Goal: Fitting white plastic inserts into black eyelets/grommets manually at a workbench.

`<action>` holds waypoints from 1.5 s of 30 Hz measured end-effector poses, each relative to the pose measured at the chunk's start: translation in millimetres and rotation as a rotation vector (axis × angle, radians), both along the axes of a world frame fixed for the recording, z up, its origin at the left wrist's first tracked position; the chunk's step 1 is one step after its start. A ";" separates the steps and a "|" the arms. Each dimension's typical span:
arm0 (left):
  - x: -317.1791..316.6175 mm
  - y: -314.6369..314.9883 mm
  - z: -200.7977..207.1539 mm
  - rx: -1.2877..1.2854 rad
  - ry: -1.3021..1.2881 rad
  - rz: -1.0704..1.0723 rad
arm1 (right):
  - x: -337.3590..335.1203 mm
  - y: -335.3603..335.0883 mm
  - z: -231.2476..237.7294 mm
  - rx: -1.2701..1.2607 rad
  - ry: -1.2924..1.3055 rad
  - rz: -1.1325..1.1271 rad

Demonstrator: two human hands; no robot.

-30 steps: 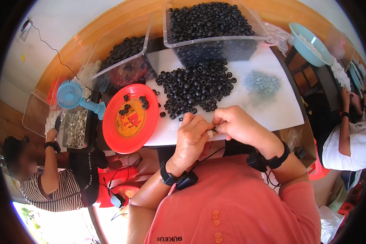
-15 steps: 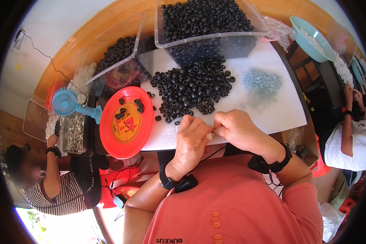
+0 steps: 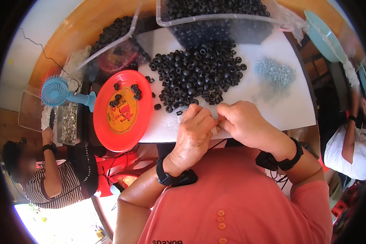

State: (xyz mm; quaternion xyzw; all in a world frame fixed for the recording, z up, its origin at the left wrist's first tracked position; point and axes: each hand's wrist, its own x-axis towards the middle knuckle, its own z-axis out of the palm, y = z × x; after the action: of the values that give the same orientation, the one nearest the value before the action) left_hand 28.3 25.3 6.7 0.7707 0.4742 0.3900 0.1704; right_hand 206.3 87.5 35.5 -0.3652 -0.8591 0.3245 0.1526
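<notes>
My left hand (image 3: pixel 194 129) and my right hand (image 3: pixel 242 118) meet at the near edge of a white work surface (image 3: pixel 158 129). Both are closed, fingertips pinched close together. Whatever lies between them is hidden or too small to make out; a bit of white shows by the left fingers. Just beyond my hands spreads a heap of small black round parts with holes (image 3: pixel 195 75). To its right is a pile of small clear bluish pieces (image 3: pixel 275 73). A red oval plate (image 3: pixel 139 132) at the left carries several black parts.
A clear plastic bin (image 3: pixel 215 18) full of black parts stands at the back, another clear bin (image 3: pixel 122 44) at back left. A blue handheld fan (image 3: pixel 56 91) lies left of the plate, near a metal tray (image 3: pixel 69 126) of small pieces. A light-blue basin (image 3: pixel 323 36) is at far right. People sit on both sides.
The whole view has shifted slightly as my head moved. My hands stay pinched together, the right one turned a little. The plate and heaps look unchanged.
</notes>
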 end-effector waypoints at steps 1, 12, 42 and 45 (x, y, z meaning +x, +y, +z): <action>-0.6 -0.3 -1.7 -0.009 -0.003 -0.008 | 0.6 0.6 -0.4 0.019 0.000 0.003; -2.0 -6.3 -2.6 -0.105 -0.135 -0.037 | 6.7 -5.6 10.6 -0.143 0.009 -0.014; 7.6 -0.6 4.7 -0.151 -0.076 0.007 | 9.6 0.3 -2.4 -0.018 0.005 0.009; 4.0 3.3 3.1 -0.123 -0.064 0.004 | 3.6 1.8 3.2 -0.011 -0.051 0.026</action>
State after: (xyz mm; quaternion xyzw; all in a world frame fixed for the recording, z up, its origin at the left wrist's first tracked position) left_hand 32.3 28.6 9.7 0.7451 0.4930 0.3848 0.2317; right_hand 209.9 89.4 38.8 -0.3629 -0.8657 0.3218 0.1242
